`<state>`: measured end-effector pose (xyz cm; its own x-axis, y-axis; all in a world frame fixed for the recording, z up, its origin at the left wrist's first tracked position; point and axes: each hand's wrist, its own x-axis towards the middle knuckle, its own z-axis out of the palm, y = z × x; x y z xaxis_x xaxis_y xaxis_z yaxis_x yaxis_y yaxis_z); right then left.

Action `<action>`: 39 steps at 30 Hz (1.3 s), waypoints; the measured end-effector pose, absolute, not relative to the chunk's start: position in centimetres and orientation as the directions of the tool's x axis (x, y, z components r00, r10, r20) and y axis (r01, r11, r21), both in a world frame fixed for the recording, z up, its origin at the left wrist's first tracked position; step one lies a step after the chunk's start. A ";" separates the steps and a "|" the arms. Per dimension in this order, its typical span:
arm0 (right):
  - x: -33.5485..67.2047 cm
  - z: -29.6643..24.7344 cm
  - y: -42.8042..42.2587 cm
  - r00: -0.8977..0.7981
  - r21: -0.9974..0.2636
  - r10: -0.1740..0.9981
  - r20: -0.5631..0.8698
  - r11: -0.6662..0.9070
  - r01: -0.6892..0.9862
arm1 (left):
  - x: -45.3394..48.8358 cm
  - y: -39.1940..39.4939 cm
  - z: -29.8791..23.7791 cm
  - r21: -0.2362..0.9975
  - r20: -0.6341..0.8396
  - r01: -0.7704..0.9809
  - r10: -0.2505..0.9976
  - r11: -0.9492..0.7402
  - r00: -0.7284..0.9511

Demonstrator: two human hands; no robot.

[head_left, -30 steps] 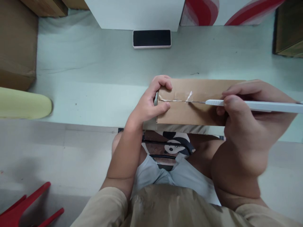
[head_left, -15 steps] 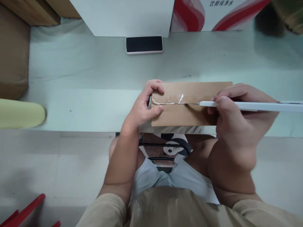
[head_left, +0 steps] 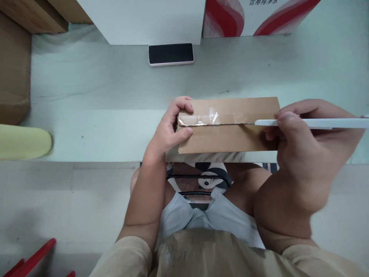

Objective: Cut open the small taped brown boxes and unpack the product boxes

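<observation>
A brown cardboard box (head_left: 213, 138) lies at the table's near edge, with clear tape (head_left: 201, 119) along its middle seam. My left hand (head_left: 171, 129) grips the box's left end, thumb on the top face and fingers round the far side. In my right hand (head_left: 305, 142) is a white utility knife (head_left: 317, 123), pinched between thumb and fingers. Its blade end points left and lies along the seam, right of the box's middle. Some of my right fingers are hidden behind the thumb and touch or nearly touch the box's right end.
A phone (head_left: 171, 54) lies face up beyond the box, against a large white box (head_left: 144, 23). Beside that stands a red and white carton (head_left: 256, 19). At the left are a brown carton (head_left: 14, 69) and a yellow rounded object (head_left: 25, 141). Red legs (head_left: 34, 257) show on the floor.
My right hand has drawn the knife to the right along the seam. The tape edge on the left part now looks split along the seam. My left hand keeps its hold.
</observation>
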<state>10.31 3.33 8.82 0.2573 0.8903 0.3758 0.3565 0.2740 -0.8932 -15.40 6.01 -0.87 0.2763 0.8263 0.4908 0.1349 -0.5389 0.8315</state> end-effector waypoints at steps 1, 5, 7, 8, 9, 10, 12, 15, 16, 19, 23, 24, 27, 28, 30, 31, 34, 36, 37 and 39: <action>10.4 8.8 3.4 0.256 -0.895 0.888 0.381 0.285 0.344 | -15.5 6.1 -1.0 0.833 0.492 0.128 0.826 -0.538 0.276; 10.7 9.0 3.4 0.259 -0.923 0.898 0.357 0.297 0.244 | -15.5 6.3 -1.2 0.841 0.492 0.099 0.829 -0.532 0.266; 10.9 9.1 3.4 0.250 -0.929 0.898 0.362 0.326 0.176 | -15.4 6.3 -1.3 0.850 0.485 0.088 0.836 -0.520 0.258; 11.0 9.2 3.5 0.240 -0.925 0.894 0.378 0.352 0.145 | -15.4 6.3 -1.3 0.854 0.480 0.084 0.840 -0.513 0.255; 11.1 9.2 3.5 0.232 -0.917 0.888 0.398 0.380 0.117 | -15.3 6.3 -1.4 0.857 0.477 0.083 0.843 -0.509 0.250; 11.2 9.2 3.5 0.225 -0.911 0.883 0.413 0.402 0.094 | -15.3 6.4 -1.4 0.856 0.478 0.084 0.843 -0.510 0.245; 11.4 9.2 3.5 0.215 -0.905 0.880 0.423 0.420 0.063 | -15.2 6.4 -1.4 0.849 0.488 0.096 0.841 -0.520 0.234; 11.6 9.0 3.4 0.186 -0.895 0.878 0.440 0.446 0.012 | -15.3 6.6 -1.0 0.833 0.506 0.124 0.834 -0.539 0.223; 11.6 9.0 3.3 0.168 -0.888 0.876 0.452 0.459 -0.004 | -15.4 6.6 -0.7 0.827 0.511 0.136 0.830 -0.546 0.221; 11.3 9.1 2.9 0.103 -0.869 0.867 0.488 0.493 -0.033 | -15.4 6.2 0.9 0.783 0.560 0.178 0.800 -0.596 0.215; 10.4 10.1 1.9 0.024 -0.898 0.900 0.436 0.437 -0.055 | -14.3 4.7 4.4 0.670 0.703 0.155 0.687 -0.726 0.182; 10.1 10.4 1.6 0.017 -0.913 0.914 0.405 0.405 -0.054 | -13.9 4.2 5.2 0.633 0.736 0.158 0.652 -0.758 0.182; 9.5 11.0 0.9 0.012 -0.938 0.940 0.341 0.341 -0.057 | -12.6 3.1 7.1 0.551 0.767 0.230 0.596 -0.802 0.239; 9.4 11.1 0.8 0.003 -0.939 0.941 0.339 0.338 -0.065 | -12.3 2.9 7.4 0.527 0.771 0.257 0.583 -0.810 0.257; 9.2 11.1 0.6 -0.008 -0.939 0.943 0.333 0.331 -0.093 | -12.0 2.8 7.7 0.488 0.777 0.302 0.565 -0.819 0.276; 9.1 11.1 0.6 -0.010 -0.940 0.945 0.328 0.326 -0.105 | -12.0 2.9 7.8 0.472 0.782 0.318 0.557 -0.822 0.279; 9.0 11.0 0.6 -0.006 -0.944 0.948 0.317 0.315 -0.102 | -12.2 3.2 7.6 0.443 0.800 0.322 0.531 -0.837 0.280; 8.9 11.0 0.8 -0.009 -0.943 0.946 0.325 0.323 -0.076 | -12.4 3.2 7.5 0.433 0.816 0.311 0.514 -0.846 0.264; 8.9 11.0 0.8 -0.007 -0.944 0.946 0.324 0.323 -0.066 | -12.4 3.2 7.5 0.438 0.813 0.319 0.521 -0.841 0.260; 8.9 11.0 0.8 -0.015 -0.944 0.946 0.325 0.323 -0.065 | -12.4 3.0 7.5 0.458 0.790 0.352 0.555 -0.816 0.260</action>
<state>8.86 0.82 11.00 -0.0150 0.9456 0.3249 -0.0650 0.3234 -0.9440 -12.38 2.98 7.54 0.2597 0.5555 0.7899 0.3521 -0.8162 0.4582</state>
